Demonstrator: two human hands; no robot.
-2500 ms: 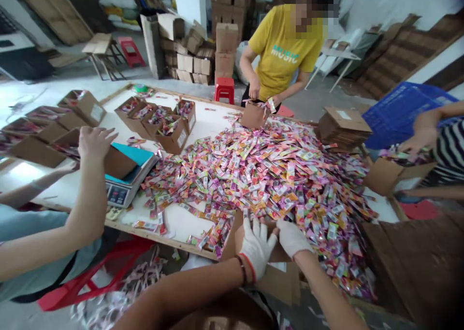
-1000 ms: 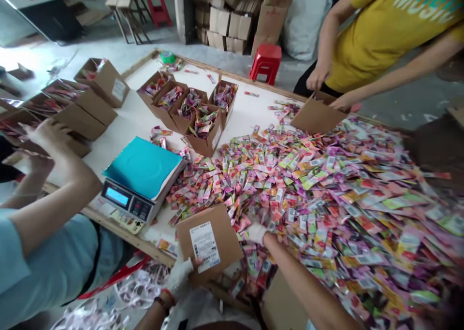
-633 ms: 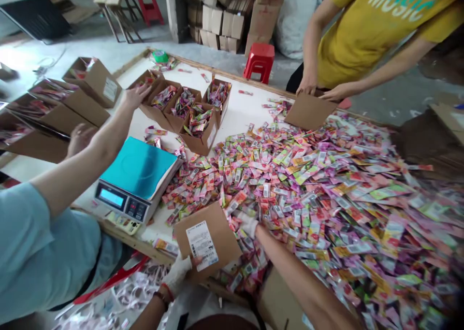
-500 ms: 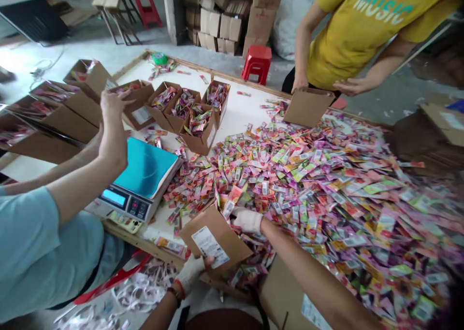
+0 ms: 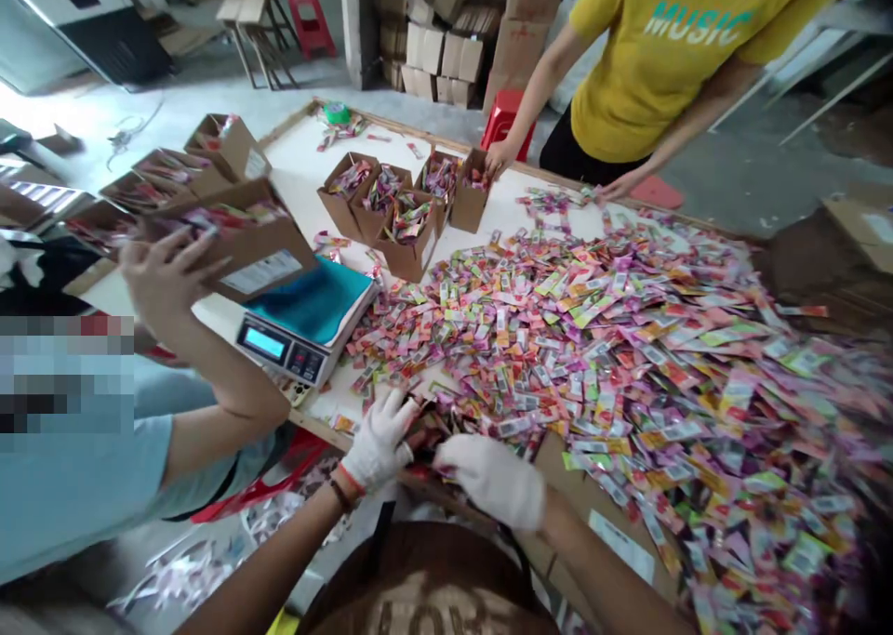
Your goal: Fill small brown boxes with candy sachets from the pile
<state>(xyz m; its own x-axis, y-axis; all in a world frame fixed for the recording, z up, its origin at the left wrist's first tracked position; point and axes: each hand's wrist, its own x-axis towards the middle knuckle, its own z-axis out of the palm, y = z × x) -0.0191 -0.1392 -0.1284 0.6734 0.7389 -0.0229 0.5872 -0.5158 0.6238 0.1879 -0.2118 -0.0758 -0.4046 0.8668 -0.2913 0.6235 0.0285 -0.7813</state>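
Note:
A wide heap of small colourful packets (image 5: 593, 337) covers the white table (image 5: 299, 165). Both my hands wear white gloves and meet at the table's near edge. My left hand (image 5: 380, 440) rests with spread fingers on the packets at the heap's near-left fringe. My right hand (image 5: 492, 477) is curled, back up, just right of it, fingertips toward the left hand. A dark gap with packets lies between them; what the right hand grips is hidden. A brown carton with a white label (image 5: 614, 542) lies under my right forearm.
At left a person in a light blue shirt holds a filled carton (image 5: 244, 235) above a teal-topped scale (image 5: 307, 324). Across the table a person in a yellow shirt touches a carton (image 5: 469, 198) beside a cluster of filled cartons (image 5: 391, 212). More filled cartons (image 5: 157, 175) stand far left.
The labelled carton my left hand held has dropped from sight; both hands have come together at the table edge. The person at left lifted a filled carton over the scale; the far person moved theirs to the cluster.

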